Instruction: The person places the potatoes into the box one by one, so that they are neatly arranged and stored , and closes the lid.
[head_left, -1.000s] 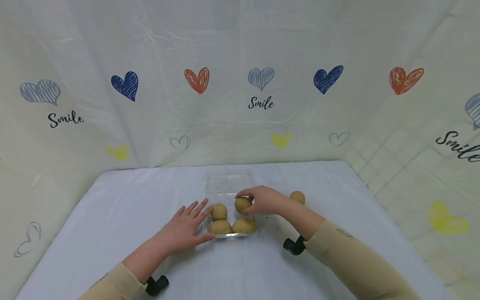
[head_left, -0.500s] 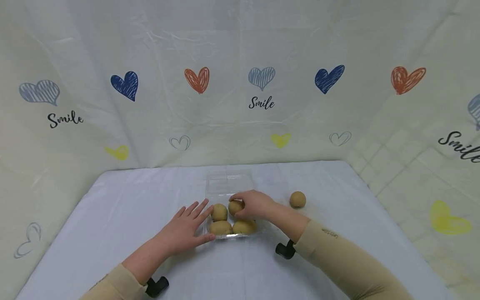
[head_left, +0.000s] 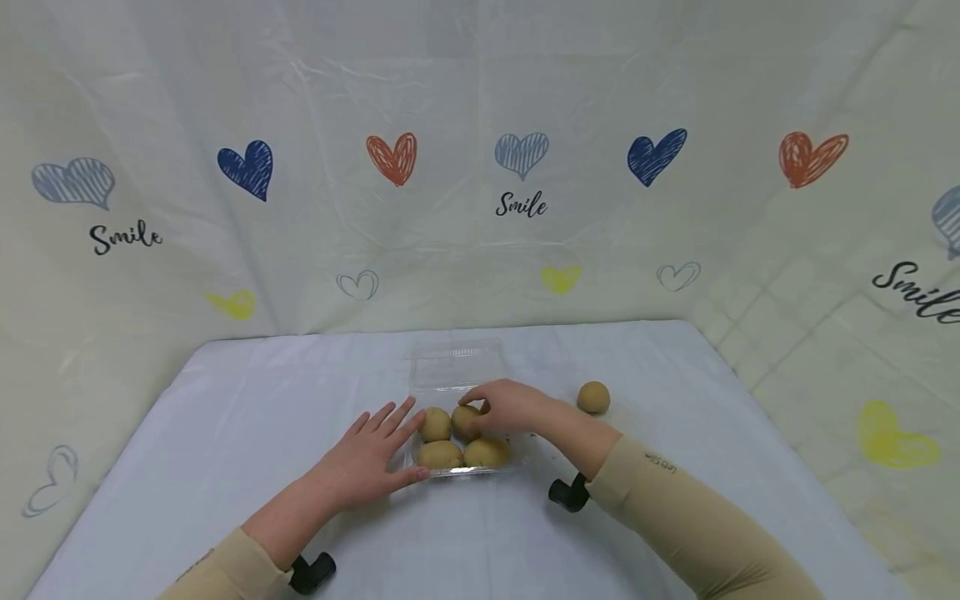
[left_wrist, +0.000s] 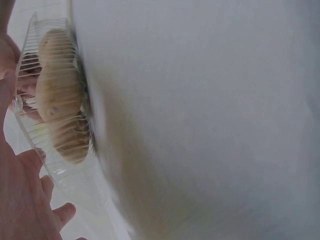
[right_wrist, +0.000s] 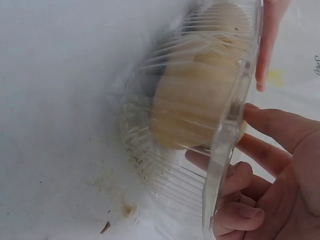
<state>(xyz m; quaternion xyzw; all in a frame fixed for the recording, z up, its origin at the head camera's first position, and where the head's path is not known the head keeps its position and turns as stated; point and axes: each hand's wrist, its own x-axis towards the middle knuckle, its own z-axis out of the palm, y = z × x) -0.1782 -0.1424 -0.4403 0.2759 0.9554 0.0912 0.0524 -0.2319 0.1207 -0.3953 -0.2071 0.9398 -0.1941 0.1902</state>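
Observation:
A clear plastic clamshell box (head_left: 463,472) stands mid-table with its lid (head_left: 459,367) folded back. Several potatoes lie in it, two along the front, such as the front right potato (head_left: 487,452). My left hand (head_left: 367,467) spreads its fingers along the box's left side, touching the rim. At the back right of the box, my right hand (head_left: 517,408) holds a round potato (head_left: 466,423) between thumb and fingers, beside the back left potato (head_left: 435,425). The right wrist view has the right hand's thumb and fingers reaching over the box's rim (right_wrist: 222,150).
One loose potato (head_left: 593,397) lies on the white-covered table (head_left: 637,367), right of the box and beyond the right forearm. Bits of dirt (right_wrist: 127,207) dot the cloth beside the box. Behind the table hangs a sheet printed with hearts.
My right hand has moved left and slightly down with its potato, bringing it into the box's back row against the back left potato. My left hand has stayed in place.

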